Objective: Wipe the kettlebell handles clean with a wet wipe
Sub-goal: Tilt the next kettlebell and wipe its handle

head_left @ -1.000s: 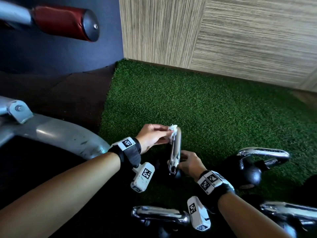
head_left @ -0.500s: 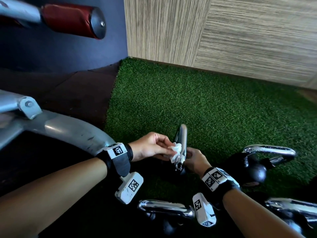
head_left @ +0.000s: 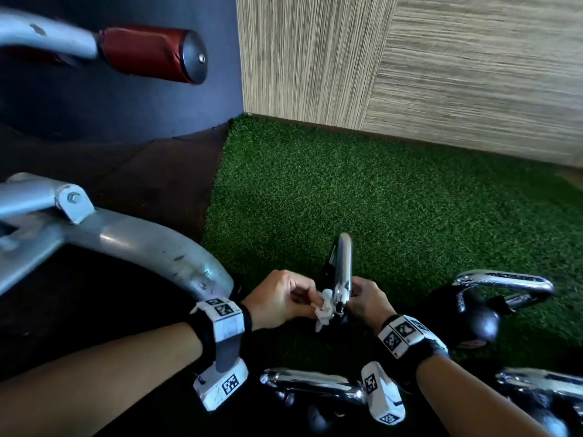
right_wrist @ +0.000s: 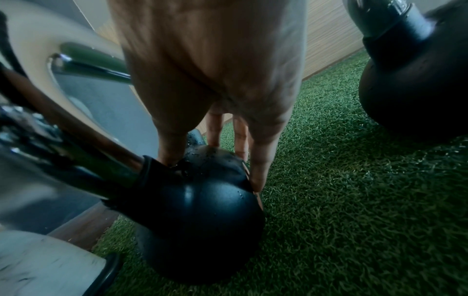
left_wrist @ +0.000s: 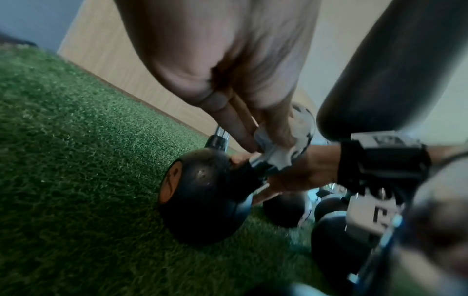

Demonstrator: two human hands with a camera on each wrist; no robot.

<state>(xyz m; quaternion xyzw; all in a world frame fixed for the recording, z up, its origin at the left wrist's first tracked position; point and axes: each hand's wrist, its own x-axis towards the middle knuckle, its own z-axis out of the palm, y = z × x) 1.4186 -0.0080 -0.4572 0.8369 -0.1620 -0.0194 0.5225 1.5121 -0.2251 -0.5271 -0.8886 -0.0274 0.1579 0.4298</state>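
A black kettlebell with a chrome handle stands on the green turf in front of me. My left hand pinches a crumpled white wet wipe against the near, lower end of that handle; the left wrist view shows the wipe wrapped on the chrome just above the ball. My right hand grips the same kettlebell from the right. In the right wrist view its thumb and fingers straddle the top of the black ball.
Three more chrome-handled kettlebells stand close: one to the right, one below my wrists, one at the bottom right. A grey machine frame curves in from the left, with a red padded roller above. Wood-look wall behind.
My left hand has slid the wipe from the far top end of the handle down to its near lower end. The right hand kept its hold on the kettlebell.
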